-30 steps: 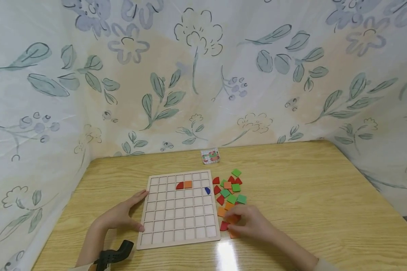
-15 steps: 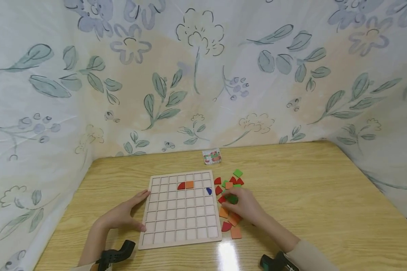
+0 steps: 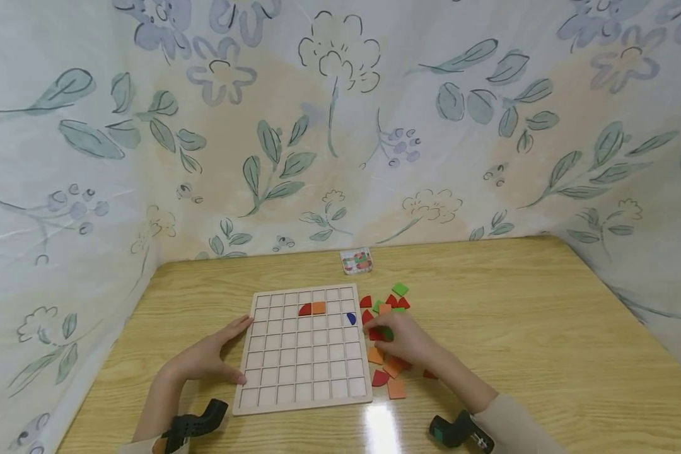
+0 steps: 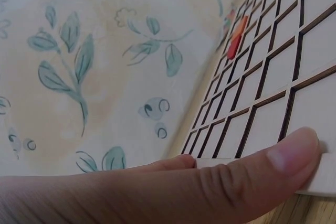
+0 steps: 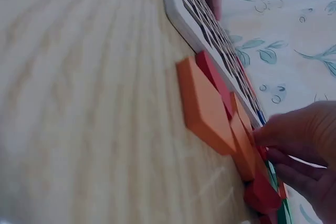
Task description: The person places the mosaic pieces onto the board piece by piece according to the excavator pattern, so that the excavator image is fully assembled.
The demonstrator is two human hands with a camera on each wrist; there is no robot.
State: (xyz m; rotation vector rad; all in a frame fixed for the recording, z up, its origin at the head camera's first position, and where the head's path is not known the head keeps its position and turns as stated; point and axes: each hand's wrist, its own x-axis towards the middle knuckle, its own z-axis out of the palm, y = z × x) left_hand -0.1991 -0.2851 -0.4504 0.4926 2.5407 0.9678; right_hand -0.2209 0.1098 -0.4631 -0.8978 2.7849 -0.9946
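Through my head camera I see a wood-grained bench [image 3: 533,321] with pale floral cloth [image 3: 215,170] hanging behind it and at both sides. A small printed card [image 3: 356,260] lies near the bench's back edge, beyond the gridded board [image 3: 304,358]. A red quarter-round [image 3: 305,309] and an orange square [image 3: 319,308] sit side by side in the board's upper cells; a blue piece [image 3: 351,319] lies near its right edge. Loose coloured pieces [image 3: 396,388] are scattered just right of it. I have the left hand [image 3: 211,358] at the board's left edge, thumb and fingers spread, touching the rim. The right hand [image 3: 404,337] reaches down into the loose pieces, fingers bent; I can't tell whether it pinches one.
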